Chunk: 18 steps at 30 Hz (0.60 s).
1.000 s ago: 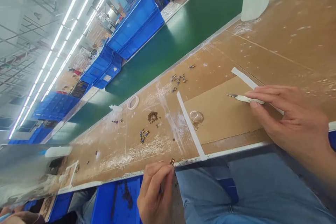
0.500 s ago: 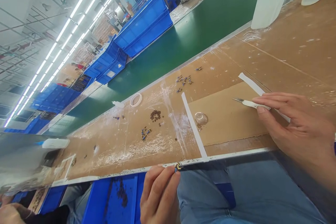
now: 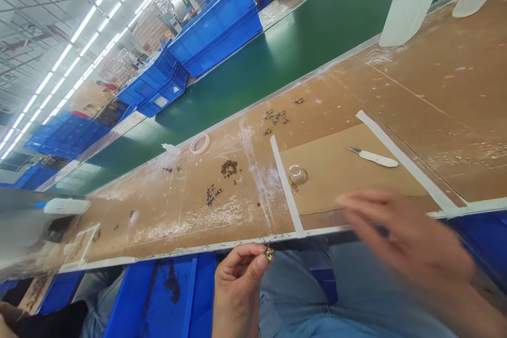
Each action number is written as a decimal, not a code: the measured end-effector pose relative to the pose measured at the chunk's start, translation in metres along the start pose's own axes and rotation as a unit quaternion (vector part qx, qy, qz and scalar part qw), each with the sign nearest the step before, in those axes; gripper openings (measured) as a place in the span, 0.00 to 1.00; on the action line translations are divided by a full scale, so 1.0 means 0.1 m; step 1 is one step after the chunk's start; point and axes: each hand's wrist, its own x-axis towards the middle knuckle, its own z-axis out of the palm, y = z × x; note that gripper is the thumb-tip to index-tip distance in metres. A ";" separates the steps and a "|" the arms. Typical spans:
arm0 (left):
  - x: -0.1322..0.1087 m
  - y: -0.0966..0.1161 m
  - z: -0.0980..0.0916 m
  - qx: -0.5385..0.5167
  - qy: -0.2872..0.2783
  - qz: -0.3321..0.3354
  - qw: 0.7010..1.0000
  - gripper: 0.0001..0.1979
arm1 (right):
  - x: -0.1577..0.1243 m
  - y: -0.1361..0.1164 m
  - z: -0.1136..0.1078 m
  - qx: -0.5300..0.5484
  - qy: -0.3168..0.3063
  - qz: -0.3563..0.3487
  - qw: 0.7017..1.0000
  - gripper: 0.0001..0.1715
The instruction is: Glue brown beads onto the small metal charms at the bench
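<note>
My left hand [image 3: 241, 280] is closed in a pinch at the table's front edge, holding a tiny blue and yellow figurine [image 3: 269, 253] between thumb and fingertips. My right hand [image 3: 400, 237], blurred by motion, hovers over the front edge of the cardboard sheet [image 3: 328, 156]; its fingers look stretched out and nothing shows in them. A craft knife [image 3: 378, 159] with a white handle lies on the cardboard, blade pointing left. A small clear cup [image 3: 298, 174] stands on the sheet's left part, with tiny bits beside it.
Several similar figurines [image 3: 275, 117] lie at the back, and another group [image 3: 212, 194] sits left of centre. Near a pile of small brown pieces [image 3: 229, 168] are a tape roll [image 3: 199, 143] and a white bottle [image 3: 171, 149]. Behind runs a green conveyor belt [image 3: 317, 37]; blue crates [image 3: 217, 26] stand beyond.
My right hand has let go of the craft knife, leaving it on the cardboard, and moved left and toward me. My left hand has turned, still pinching the figurine.
</note>
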 end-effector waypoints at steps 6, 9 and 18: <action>0.00 -0.14 0.03 -0.100 -0.097 -0.061 0.988 0.11 | -0.04 -0.47 0.19 0.228 -0.099 0.002 0.969 0.10; 0.01 -0.16 0.03 -0.110 -0.111 -0.068 0.985 0.10 | -0.04 -0.52 0.23 0.246 -0.113 0.004 0.963 0.08; -0.03 -0.11 0.01 0.038 -0.050 0.032 0.998 0.07 | -0.06 -0.52 0.25 0.253 -0.128 -0.009 0.959 0.07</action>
